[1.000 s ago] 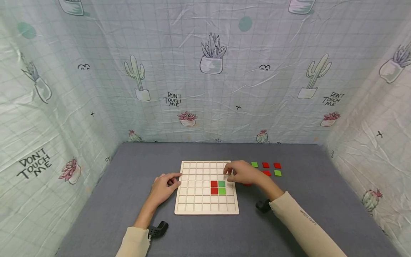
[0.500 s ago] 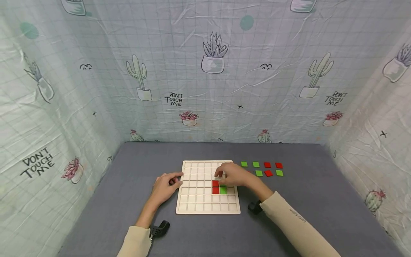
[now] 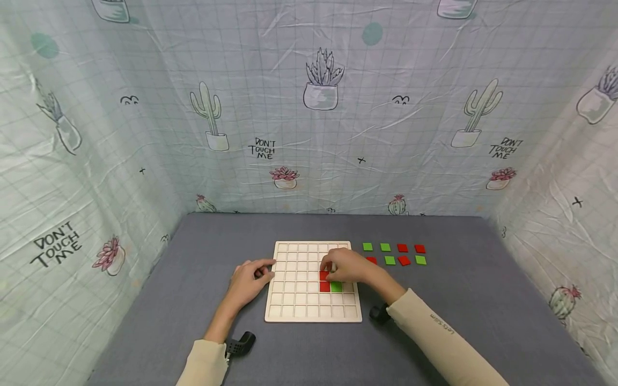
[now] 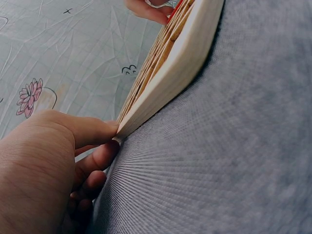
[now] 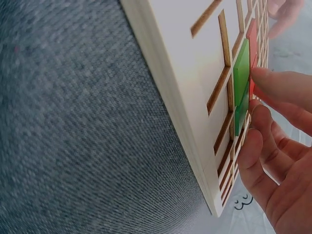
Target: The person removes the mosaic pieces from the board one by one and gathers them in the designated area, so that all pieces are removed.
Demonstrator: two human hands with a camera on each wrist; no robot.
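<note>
One board (image 3: 300, 298), left grip (image 3: 245, 281) loose at edge (image 3: 270, 294), right grip (image 3: 350, 265) narrowed over red tile (image 3: 323, 275), hold unclear

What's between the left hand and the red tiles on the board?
Left hand to red tiles: only a stretch of wooden board with unfilled cells. Head view shows it.

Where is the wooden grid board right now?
In the head view, the board lies on the gray table, between the left hand at its left edge and the loose tiles to its right.

A cactus-print sheet (image 3: 289, 118) backs the grey table (image 3: 309, 354).
</note>
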